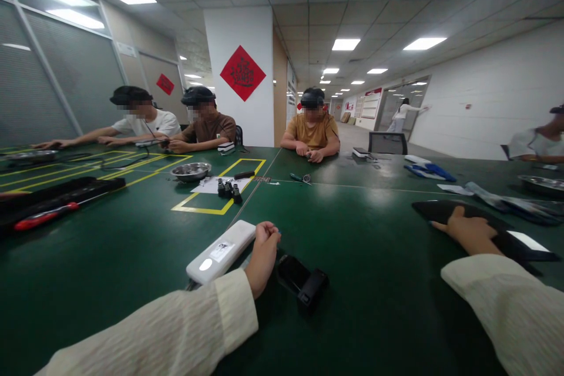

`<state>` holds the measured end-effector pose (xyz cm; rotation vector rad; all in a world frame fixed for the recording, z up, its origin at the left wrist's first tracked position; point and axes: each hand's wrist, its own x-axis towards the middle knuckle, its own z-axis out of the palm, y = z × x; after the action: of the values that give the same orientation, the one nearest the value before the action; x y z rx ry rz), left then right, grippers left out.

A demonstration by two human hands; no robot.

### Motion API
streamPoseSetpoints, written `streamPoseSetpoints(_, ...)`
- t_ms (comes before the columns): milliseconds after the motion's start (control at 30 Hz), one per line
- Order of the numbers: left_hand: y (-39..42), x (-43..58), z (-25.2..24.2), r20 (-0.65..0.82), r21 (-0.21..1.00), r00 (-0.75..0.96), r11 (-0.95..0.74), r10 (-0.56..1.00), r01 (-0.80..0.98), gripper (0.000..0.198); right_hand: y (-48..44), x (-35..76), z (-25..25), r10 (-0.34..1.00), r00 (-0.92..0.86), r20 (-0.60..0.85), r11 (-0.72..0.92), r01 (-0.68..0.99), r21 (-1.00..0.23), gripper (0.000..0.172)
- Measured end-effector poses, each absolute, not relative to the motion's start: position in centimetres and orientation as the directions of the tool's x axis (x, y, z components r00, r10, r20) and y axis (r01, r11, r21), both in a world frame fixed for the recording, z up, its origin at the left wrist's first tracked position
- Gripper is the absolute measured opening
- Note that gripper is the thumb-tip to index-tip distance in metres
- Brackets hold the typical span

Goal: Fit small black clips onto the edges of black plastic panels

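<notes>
My left hand (264,255) is closed, its fingertips pressed together around something small that I cannot make out. It is beside the right end of a white oblong box (221,252) with a label on top. Just right of that hand lies a black device (302,282) on the green table (365,317). Off to the right, my right hand (467,229) rests with spread fingers on a flat black pouch or case (436,209). A white patch shows at the case's right end.
A metal bowl (191,171), small black parts (229,189) and paper lie ahead inside yellow tape. A red-handled screwdriver (46,217) lies at left. Blue packets (429,171) and plastic bags (506,201) lie at right. Several people sit around the table.
</notes>
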<state>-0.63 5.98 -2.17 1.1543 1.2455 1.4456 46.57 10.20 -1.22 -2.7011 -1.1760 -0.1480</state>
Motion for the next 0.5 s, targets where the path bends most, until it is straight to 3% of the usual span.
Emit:
streamPoseSetpoints(133, 6.0, -0.6, -2.3, 0.105, 0.992, -0.185, -0.117, 0.977, -0.051, 0.019, 9.5, 44.6, -0.9, 0.7, 0.679, 0.223, -0.667, 0.733, -0.136, 0.061)
streamPoseSetpoints(267, 6.3, -0.8, -2.5, 0.104, 0.993, -0.189, -0.113, 0.976, -0.037, 0.019, 9.0, 41.0, 0.3, 0.765, 0.549, 0.337, -0.552, 0.828, -0.095, 0.052)
streamPoseSetpoints(500, 6.3, -0.9, -2.9, 0.144, 0.988, -0.172, -0.15, 0.974, -0.021, 0.017, 8.9, 31.6, 1.7, 0.895, 0.258, 0.364, -0.27, 0.963, -0.017, 0.06)
